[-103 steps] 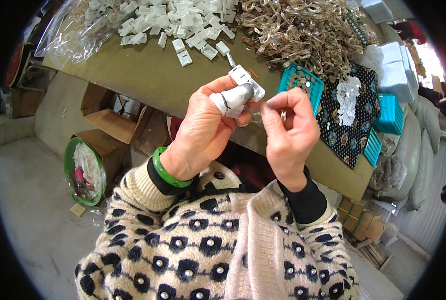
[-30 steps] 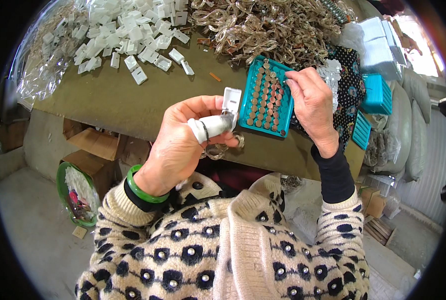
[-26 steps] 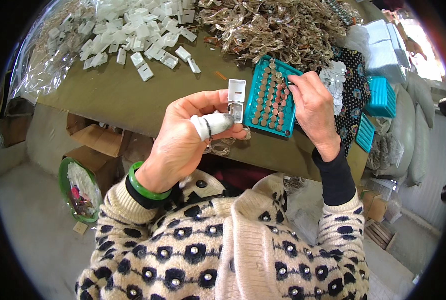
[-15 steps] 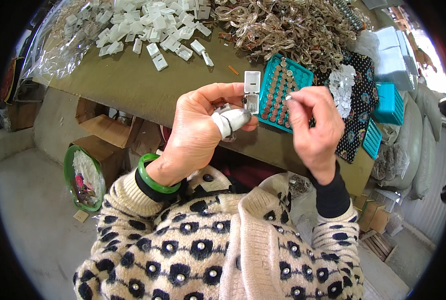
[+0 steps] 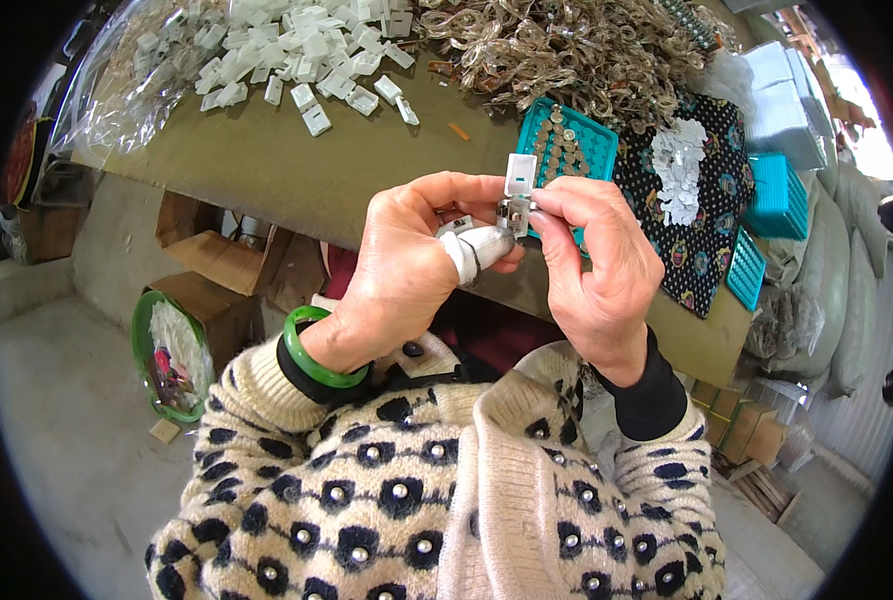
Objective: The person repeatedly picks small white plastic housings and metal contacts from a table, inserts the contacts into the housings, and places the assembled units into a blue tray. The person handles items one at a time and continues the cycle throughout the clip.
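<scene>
Both forearms rose from the lower edge in patterned knit sleeves (image 5: 257, 385), angled inward so that the hands faced each other. A green bangle (image 5: 307, 355) circled the left wrist. The left hand (image 5: 402, 250) was turned inward, its forefinger extended and its thumb, wrapped in white (image 5: 477, 247), bent across, pinching an unfolded white case (image 5: 522, 177) upright. The right hand (image 5: 604, 275) curled toward the case's lower half, thumb and forefinger close together at its right edge; whether they gripped anything could not be told. Just beyond lay a teal tray (image 5: 599, 150) of round discs (image 5: 557, 142) on the worktop (image 5: 347, 175). Farther off were heaped white cases (image 5: 312, 45) and coiled clear wires (image 5: 567, 50).
</scene>
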Motion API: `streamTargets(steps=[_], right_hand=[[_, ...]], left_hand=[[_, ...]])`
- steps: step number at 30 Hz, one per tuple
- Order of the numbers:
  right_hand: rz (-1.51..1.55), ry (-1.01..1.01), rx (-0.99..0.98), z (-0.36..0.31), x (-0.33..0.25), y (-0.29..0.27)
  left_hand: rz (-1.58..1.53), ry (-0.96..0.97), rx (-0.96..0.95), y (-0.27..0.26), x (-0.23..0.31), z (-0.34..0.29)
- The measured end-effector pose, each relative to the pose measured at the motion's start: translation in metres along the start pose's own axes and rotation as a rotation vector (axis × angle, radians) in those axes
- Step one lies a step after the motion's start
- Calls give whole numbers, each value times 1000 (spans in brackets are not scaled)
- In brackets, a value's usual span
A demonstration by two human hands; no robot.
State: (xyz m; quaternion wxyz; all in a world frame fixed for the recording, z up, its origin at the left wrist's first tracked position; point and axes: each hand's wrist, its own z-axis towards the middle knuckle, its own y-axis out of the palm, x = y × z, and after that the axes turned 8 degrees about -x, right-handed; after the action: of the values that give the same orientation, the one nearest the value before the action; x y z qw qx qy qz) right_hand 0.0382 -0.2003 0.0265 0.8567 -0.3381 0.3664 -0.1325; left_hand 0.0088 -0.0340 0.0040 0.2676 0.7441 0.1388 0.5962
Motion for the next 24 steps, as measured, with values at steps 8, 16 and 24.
streamTargets(steps=[8,16,24], right_hand=[[84,53,-73,-5,0,3],[-257,95,4,14,56,-15],[-389,131,-187,11,91,-11]], left_hand=[[-64,-6,-38,-5,0,-2],[-196,-70,-61,-20,-3,4],[-255,-42,-120,-29,-1,9]])
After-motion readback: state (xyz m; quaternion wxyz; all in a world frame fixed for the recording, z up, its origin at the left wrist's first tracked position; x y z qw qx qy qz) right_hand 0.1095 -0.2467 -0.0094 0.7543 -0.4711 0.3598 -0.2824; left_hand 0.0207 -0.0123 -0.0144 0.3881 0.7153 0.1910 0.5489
